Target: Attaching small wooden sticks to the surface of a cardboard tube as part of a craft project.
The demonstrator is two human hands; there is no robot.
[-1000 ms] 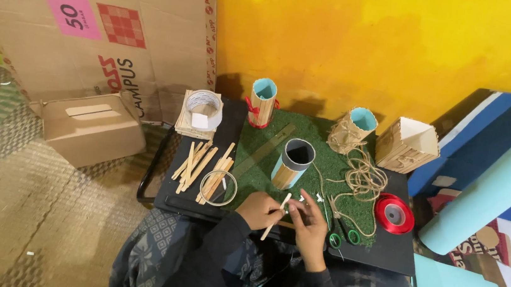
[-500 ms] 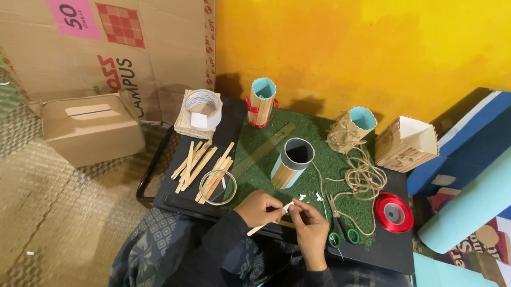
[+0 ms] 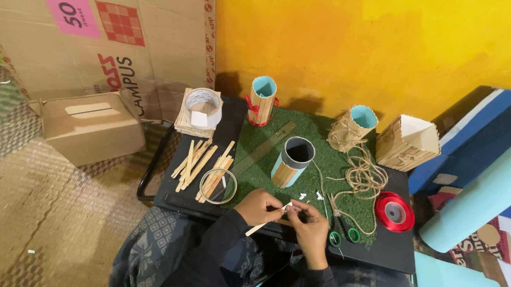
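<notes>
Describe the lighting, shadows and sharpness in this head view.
Head view: the yellow wall is brightly and unevenly lit, with soft shadows behind the blue-lined stick cup. The left hand and right hand are fairly sharp on the thin wooden stick. The edges bow with wide-angle distortion. The dark clothing loses detail. There is no strong glare.

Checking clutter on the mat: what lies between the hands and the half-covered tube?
Head view: only small white scraps on green mat between the hands and tube.
</notes>
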